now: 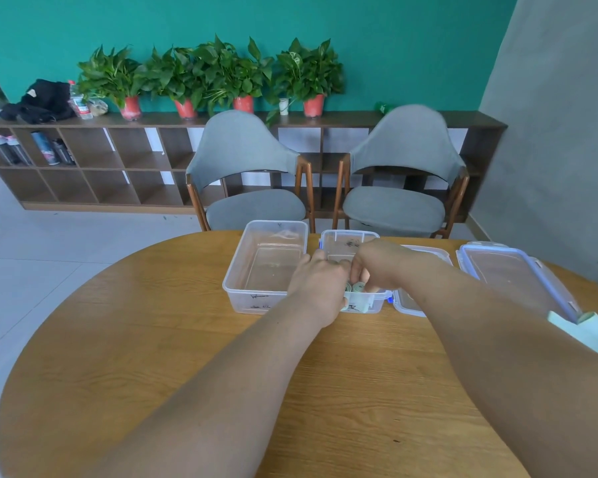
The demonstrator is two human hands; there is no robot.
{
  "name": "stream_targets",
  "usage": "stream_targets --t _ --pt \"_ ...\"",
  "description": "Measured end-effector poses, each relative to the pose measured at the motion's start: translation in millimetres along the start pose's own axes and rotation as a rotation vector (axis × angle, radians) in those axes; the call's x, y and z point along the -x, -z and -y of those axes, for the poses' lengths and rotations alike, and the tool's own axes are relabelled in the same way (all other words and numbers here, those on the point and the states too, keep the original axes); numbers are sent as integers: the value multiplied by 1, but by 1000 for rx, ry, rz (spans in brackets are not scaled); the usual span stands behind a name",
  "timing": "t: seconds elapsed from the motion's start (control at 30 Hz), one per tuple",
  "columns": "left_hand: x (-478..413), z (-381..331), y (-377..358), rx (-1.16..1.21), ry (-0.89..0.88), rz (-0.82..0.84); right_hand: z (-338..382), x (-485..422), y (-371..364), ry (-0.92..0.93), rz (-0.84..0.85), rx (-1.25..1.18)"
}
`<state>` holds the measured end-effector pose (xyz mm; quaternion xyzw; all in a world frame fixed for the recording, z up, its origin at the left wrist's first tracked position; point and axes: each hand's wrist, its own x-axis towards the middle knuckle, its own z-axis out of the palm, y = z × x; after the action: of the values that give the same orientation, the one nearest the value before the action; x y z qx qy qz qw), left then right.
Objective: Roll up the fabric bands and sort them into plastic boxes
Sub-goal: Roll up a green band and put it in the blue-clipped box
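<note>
Right hand (pixel 377 265) pinches the rolled band (pixel 357 288) inside the small box (pixel 373 304), left hand (pixel 316 282) hold unclear; I'd seat it snugly against uncoiling.

Rolled greenish band (pixel 358 288) sits in small clear box (pixel 339 240) (lidless)

- A round wooden table (pixel 152 339) is seen in the foreground.
- Two grey upholstered chairs with wooden frames, one on the left (pixel 242 146) and one on the right (pixel 404 143), are placed side by side behind it.
- A low wooden shelf unit (pixel 94 160) is set against a teal wall (pixel 394 36).
- Four plants in red pots (pixel 228 70) are lined up on its top.
- Black clothing (pixel 40 101) and a clear bottle (pixel 78 101) are left at its left end.
- Several bottles (pixel 49 150) are stored in the upper left cubbies.
</note>
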<state>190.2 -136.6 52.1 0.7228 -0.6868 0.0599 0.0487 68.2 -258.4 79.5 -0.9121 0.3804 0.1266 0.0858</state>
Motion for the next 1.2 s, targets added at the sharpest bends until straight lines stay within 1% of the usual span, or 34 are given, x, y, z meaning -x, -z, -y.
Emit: stream_targets --t 0.2,0.33,0.57,0.77,1.07,1.2 --pt "0 -1 -2 13 22 -11 -5 -1 1 11 35 -115" --pt "-2 0 -3 20 30 -4 -5 0 2 32 59 -138" --pt "-3 2 -7 31 28 -7 -6 3 10 33 163 -186" --pt "-3 2 -7 67 25 -3 -4 1 2 -1 60 -164" --pt "-4 3 -4 79 10 -1 -9 -7 -5 -21 44 -208" --pt "-4 5 -2 82 14 10 -7 -7 -5 -19 10 -215"
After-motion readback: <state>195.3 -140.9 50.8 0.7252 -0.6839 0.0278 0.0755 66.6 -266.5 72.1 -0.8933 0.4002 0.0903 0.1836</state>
